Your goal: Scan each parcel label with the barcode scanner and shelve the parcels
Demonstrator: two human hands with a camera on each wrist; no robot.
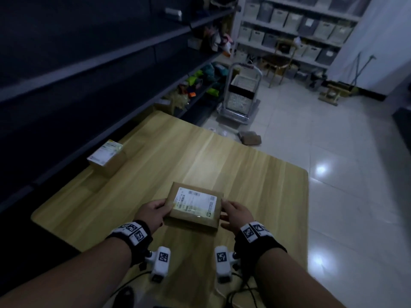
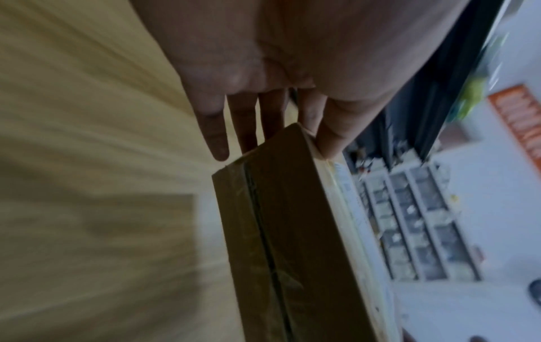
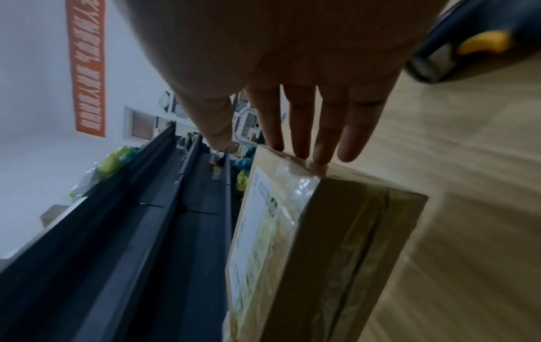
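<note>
**Parcel held between both hands over the bench**

Dark shelving [image 1: 93, 63] fills the upper left of the head view. Wooden bench [image 1: 255, 170] takes the centre and lower half. Second parcel [image 1: 106, 155] sits at the bench's left edge, against the shelving, label up, well apart from the hands.

Main parcel [image 1: 195, 206]: flat brown box, centre-low in frame, white label [image 1: 195, 200] facing up. Left hand [image 1: 153, 213] is on its left edge, thumb on top near the label corner. In the left wrist view, the fingers [image 2: 218, 138] run straight under the box, thumb against the label side. So pinched, not wrapped. Right hand [image 1: 235, 215] mirrors it on the right edge; its fingers [image 3: 354, 136] lie straight and touch the box's end, thumb over the label face.

Whether the box rests on the bench or is lifted: can't tell.

Barcode scanner [image 3: 468, 46], dark with a yellow trigger, shows at the upper right of the right wrist view, on the bench, in neither hand.
</note>
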